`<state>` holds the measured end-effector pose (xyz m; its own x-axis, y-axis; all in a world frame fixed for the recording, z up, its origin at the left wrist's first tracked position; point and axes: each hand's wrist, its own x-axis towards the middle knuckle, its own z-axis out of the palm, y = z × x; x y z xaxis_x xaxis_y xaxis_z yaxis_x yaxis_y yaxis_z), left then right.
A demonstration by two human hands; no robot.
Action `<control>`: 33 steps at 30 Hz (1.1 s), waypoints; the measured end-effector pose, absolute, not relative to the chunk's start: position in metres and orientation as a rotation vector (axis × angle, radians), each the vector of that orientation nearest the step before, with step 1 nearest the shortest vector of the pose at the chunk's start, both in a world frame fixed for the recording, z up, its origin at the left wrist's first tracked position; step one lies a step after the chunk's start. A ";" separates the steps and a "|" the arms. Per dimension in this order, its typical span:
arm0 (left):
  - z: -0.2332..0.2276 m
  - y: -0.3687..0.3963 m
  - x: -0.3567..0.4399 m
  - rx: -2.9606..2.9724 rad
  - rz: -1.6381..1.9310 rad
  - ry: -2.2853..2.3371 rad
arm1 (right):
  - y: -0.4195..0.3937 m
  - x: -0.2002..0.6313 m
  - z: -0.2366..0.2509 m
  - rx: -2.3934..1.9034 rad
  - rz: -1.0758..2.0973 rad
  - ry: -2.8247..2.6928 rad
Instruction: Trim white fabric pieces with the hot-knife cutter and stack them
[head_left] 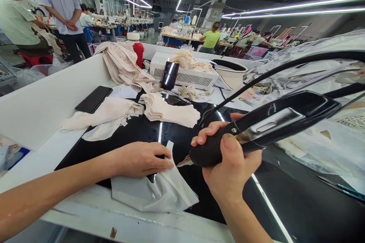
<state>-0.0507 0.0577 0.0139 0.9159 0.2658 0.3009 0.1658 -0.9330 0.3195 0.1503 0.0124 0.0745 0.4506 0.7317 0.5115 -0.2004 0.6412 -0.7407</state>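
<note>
A pale fabric piece (173, 193) lies at the near edge of the black glossy work surface (285, 182), with a narrow strip standing up at its far end. My left hand (142, 159) reaches in from the left, and its closed fingers hold the fabric near that strip. In my right hand (230, 163) is a black corded hand tool (268, 125) with a metal lever on its side. The fingers wrap its rounded front end, thumb on the near side. Its pointed tip (185, 161) sits just right of the fabric, seemingly apart from it.
Beyond my hands lie stacked cream pieces (171, 110), loose pale cloth (105, 117) and a dark phone (94, 98). A second phone (170, 76) leans on a white vented box (185, 70). Scissors (342, 188) and plastic-wrapped material (322, 148) lie right. Co-workers sit and stand further back.
</note>
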 end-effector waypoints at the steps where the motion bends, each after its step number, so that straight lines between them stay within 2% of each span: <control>1: 0.013 0.058 -0.051 2.790 0.495 0.326 | 0.014 0.150 0.074 -0.667 0.633 -0.939; 33: 0.014 0.059 -0.051 2.687 0.529 0.432 | 0.038 0.151 0.071 -0.723 0.551 -1.003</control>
<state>-0.0511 0.0586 0.0141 0.8826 0.3608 0.3014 0.2230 -0.8856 0.4074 0.1510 0.0377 0.0714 0.4393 0.7079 0.5532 -0.0872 0.6464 -0.7580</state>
